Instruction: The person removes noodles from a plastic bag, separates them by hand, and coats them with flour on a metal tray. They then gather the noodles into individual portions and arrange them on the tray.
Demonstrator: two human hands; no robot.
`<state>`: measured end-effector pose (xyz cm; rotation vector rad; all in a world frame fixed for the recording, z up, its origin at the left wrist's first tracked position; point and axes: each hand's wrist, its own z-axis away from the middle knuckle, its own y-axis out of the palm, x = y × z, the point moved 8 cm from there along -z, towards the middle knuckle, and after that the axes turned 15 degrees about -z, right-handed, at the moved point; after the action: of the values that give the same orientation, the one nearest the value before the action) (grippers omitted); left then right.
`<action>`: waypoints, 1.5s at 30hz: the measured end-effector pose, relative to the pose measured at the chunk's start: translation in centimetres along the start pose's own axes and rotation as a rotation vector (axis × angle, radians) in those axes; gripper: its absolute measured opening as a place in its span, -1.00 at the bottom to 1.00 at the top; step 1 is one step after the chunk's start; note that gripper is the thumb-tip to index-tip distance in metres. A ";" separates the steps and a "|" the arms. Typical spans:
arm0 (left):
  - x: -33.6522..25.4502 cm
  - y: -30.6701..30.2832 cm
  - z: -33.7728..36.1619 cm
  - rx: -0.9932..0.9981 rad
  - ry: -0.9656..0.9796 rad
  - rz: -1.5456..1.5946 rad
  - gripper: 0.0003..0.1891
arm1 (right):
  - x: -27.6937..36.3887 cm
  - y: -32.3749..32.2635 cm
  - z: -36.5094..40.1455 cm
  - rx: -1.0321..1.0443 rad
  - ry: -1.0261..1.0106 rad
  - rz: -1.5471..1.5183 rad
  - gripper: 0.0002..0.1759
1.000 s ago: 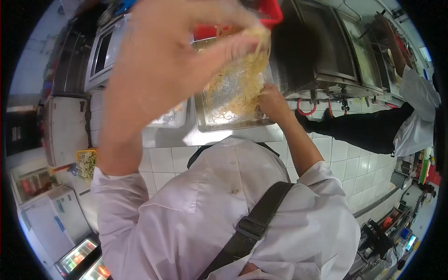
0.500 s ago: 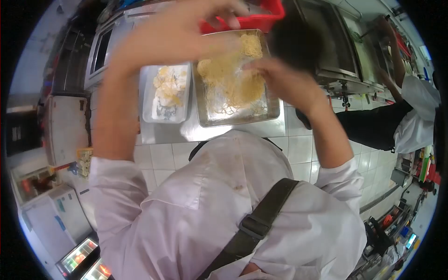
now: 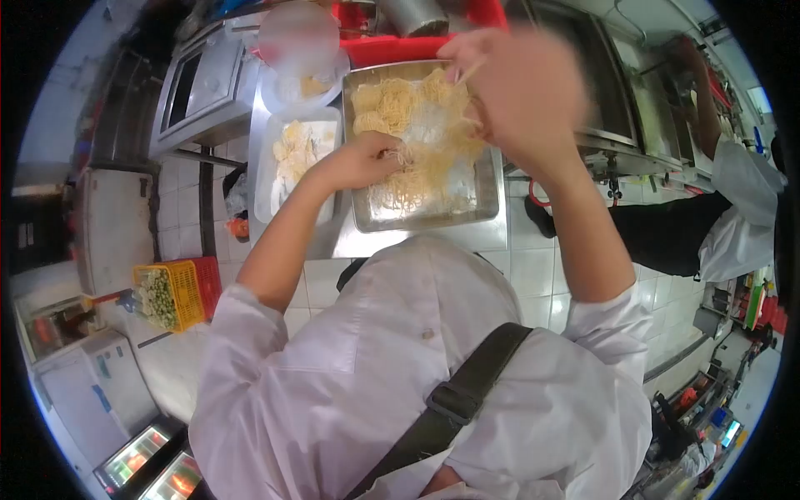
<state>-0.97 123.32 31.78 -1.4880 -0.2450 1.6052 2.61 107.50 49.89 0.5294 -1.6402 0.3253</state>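
Thin yellow noodles (image 3: pixel 398 108) lie in loose bundles in a rectangular metal tray (image 3: pixel 363 218). My left hand (image 3: pixel 357 163) reaches over the tray's left edge, its fingers closed on noodle strands near the middle. Above the tray's right side is my right hand (image 3: pixel 529 96), raised and blurred by motion. Its fingers are bent together around noodles, and smeared strands hang beneath it. Left of the tray stands a translucent tub (image 3: pixel 265 196) with yellow pieces and white powder in it, partly behind my left forearm.
A red crate (image 3: pixel 387 54) holding a metal container (image 3: pixel 412 15) sits behind the tray. Behind the tub is a round pale bowl (image 3: pixel 275 98). A yellow basket (image 3: pixel 185 292) of pale-green produce stands on the left floor. At the right, another person (image 3: pixel 742 208) works at a counter.
My left hand has come down from above the tray to the noodles inside it. My right hand has risen and moved slightly right, with strands trailing below.
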 end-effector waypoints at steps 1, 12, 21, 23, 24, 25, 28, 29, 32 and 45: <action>-1.8 -2.1 1.0 -0.109 0.057 0.094 -0.82 | 1.4 -0.4 0.1 -0.069 -0.137 -0.131 -0.78; -17.9 -16.0 6.1 -0.328 0.143 -0.299 -0.70 | -9.1 2.0 2.3 0.312 -0.256 0.289 -0.70; -23.9 -18.2 9.2 -0.297 0.173 -0.650 -0.84 | -24.7 -0.3 5.9 0.339 -0.016 1.204 -0.78; -22.8 -18.0 9.6 -0.276 0.299 -0.792 -0.72 | -24.9 -0.7 6.2 0.382 -0.126 1.346 -0.80; -22.1 -17.8 9.6 -0.269 0.360 -0.864 -0.64 | -24.1 -0.7 6.1 0.381 -0.125 1.346 -0.80; -21.5 -17.4 9.3 -0.264 0.421 -0.938 -0.55 | -23.1 -0.8 5.8 0.456 -0.034 1.345 -0.80; -12.6 -11.2 3.3 0.049 0.126 -0.839 -0.53 | -16.6 -0.4 5.2 0.487 0.101 1.194 -0.80; -8.5 -7.3 0.9 0.252 -0.053 -0.782 -0.61 | -14.3 -0.4 5.1 0.430 0.141 1.052 -0.79; 5.1 4.5 -4.2 0.080 -0.124 -0.625 -0.67 | -6.9 -0.6 4.6 0.178 -0.246 0.627 -0.77; -13.9 -11.3 2.3 -0.381 0.136 -0.261 -0.53 | -25.1 -1.9 5.7 0.266 0.090 0.674 -0.59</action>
<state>0.47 120.88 49.66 -1.7611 -0.6685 1.2888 0.55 106.83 24.21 0.1344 -1.6592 1.0584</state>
